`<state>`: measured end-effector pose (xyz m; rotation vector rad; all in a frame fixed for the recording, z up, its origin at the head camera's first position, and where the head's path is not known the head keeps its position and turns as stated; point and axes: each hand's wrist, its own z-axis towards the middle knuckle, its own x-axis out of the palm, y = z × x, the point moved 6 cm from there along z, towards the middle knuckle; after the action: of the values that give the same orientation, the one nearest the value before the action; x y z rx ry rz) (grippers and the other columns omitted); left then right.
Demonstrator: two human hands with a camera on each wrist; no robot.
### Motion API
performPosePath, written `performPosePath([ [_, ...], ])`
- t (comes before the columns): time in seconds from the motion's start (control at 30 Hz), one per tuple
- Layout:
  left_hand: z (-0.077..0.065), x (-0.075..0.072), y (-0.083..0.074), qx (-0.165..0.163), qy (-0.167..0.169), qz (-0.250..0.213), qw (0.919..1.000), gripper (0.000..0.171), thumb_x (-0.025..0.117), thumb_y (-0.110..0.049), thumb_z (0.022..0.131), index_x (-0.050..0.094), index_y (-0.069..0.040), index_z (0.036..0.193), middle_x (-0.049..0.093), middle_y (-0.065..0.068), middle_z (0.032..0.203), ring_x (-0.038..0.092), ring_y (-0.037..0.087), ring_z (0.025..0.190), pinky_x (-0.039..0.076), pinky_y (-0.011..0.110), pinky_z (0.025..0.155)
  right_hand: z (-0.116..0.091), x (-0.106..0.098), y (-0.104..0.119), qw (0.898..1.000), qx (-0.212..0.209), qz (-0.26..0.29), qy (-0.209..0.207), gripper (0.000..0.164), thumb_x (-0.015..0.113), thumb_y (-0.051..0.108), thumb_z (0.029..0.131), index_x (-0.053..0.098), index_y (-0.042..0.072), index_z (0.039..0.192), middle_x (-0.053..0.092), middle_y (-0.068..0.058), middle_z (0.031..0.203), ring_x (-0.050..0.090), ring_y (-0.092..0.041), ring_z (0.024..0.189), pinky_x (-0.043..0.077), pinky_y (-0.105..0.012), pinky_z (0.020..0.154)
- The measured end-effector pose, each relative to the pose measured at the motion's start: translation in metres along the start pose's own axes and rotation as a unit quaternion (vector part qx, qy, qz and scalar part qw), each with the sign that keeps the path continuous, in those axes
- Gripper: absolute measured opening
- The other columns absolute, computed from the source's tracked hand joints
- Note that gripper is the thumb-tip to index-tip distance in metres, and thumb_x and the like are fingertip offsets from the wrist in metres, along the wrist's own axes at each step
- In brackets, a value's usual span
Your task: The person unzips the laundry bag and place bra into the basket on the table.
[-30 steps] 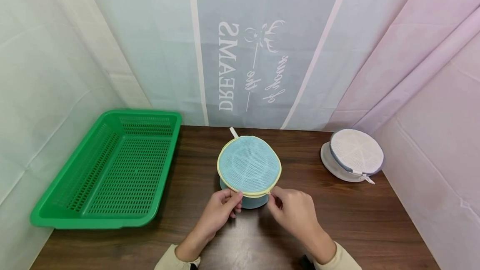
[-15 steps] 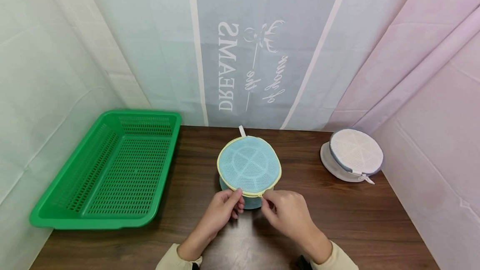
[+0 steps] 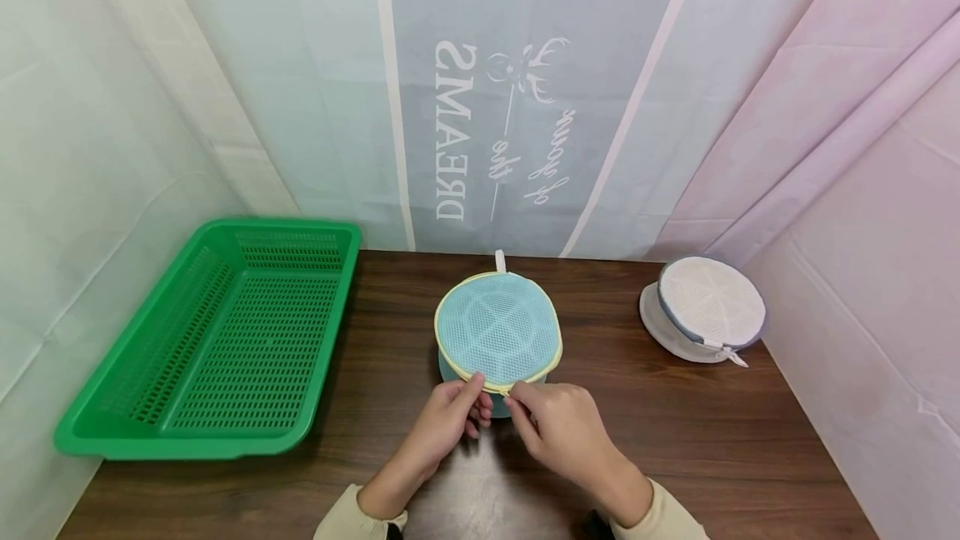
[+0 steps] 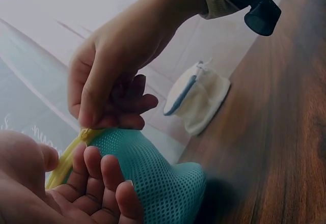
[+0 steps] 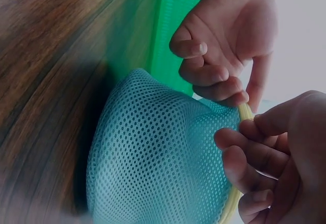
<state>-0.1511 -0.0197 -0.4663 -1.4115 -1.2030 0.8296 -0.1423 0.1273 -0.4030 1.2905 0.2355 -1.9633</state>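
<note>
A blue mesh laundry bag (image 3: pixel 498 327) with a yellow zipped rim stands upright on the table, its round top facing up. My left hand (image 3: pixel 446 419) pinches the near rim between thumb and fingers. Just to its right, my right hand (image 3: pixel 558 423) pinches the zipper pull at the rim; the pull itself is mostly hidden by the fingertips. In the right wrist view the mesh side of the bag (image 5: pixel 158 152) bulges below both hands. The left wrist view shows the yellow rim (image 4: pixel 66 163) running between the two hands.
To the left sits a green plastic basket (image 3: pixel 318 390) with slotted walls. A white mesh bag (image 3: pixel 712 302) with a blue-grey rim stands at the right, near the curtain wall. Curtains (image 3: pixel 330 107) enclose the back and sides of the wooden table (image 3: pixel 720 440).
My right hand has slid left along the near rim with the zipper pull, closer to my left hand. The white loop at the bag's far edge has shifted right.
</note>
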Motion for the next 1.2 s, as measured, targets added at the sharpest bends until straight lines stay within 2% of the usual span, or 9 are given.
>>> performPosePath([
  [0.23, 0.0002, 0.0008, -0.0014, -0.005, 0.005, -0.005, 1.0, 0.045, 0.048, -0.037, 0.109, 0.063, 0.0, 0.088, 0.06, 0.0, 0.076, 0.06, 0.014, 0.071, 0.049, 0.024, 0.06, 0.003, 0.0019, 0.0062, 1.0, -0.012, -0.008, 0.006, 0.03, 0.073, 0.015, 0.09, 0.052, 0.024, 0.071, 0.031, 0.019, 0.059, 0.026, 0.006, 0.051, 0.022, -0.014, 0.047],
  [0.73, -0.0006, -0.0012, -0.0004, 0.012, -0.014, -0.017, 0.9997, 0.04, 0.05, -0.022, 0.108, 0.063, 0.01, 0.088, 0.058, -0.003, 0.073, 0.058, 0.012, 0.069, 0.048, 0.023, 0.06, 0.004, 0.0031, 0.0092, 1.0, -0.023, -0.012, 0.002, 0.034, 0.075, 0.014, 0.089, 0.049, 0.024, 0.07, 0.028, 0.018, 0.058, 0.022, 0.007, 0.052, 0.02, -0.013, 0.047],
  [0.97, 0.0005, -0.0017, -0.0011, 0.014, -0.029, -0.019, 0.9993, 0.036, 0.05, -0.017, 0.107, 0.062, 0.009, 0.086, 0.058, -0.002, 0.072, 0.057, 0.013, 0.068, 0.048, 0.022, 0.06, 0.0039, 0.0042, 0.0083, 1.0, -0.019, -0.015, 0.007, 0.033, 0.074, 0.016, 0.09, 0.049, 0.024, 0.07, 0.029, 0.018, 0.058, 0.025, 0.005, 0.051, 0.021, -0.014, 0.047],
  [1.2, -0.0017, -0.0015, -0.0018, 0.015, -0.025, -0.013, 0.9995, 0.035, 0.05, -0.018, 0.107, 0.062, 0.008, 0.086, 0.057, -0.002, 0.072, 0.057, 0.013, 0.069, 0.048, 0.022, 0.061, 0.0033, 0.0047, 0.0069, 1.0, -0.016, -0.017, 0.012, 0.033, 0.072, 0.016, 0.09, 0.048, 0.025, 0.069, 0.028, 0.018, 0.058, 0.025, 0.005, 0.05, 0.021, -0.015, 0.046],
])
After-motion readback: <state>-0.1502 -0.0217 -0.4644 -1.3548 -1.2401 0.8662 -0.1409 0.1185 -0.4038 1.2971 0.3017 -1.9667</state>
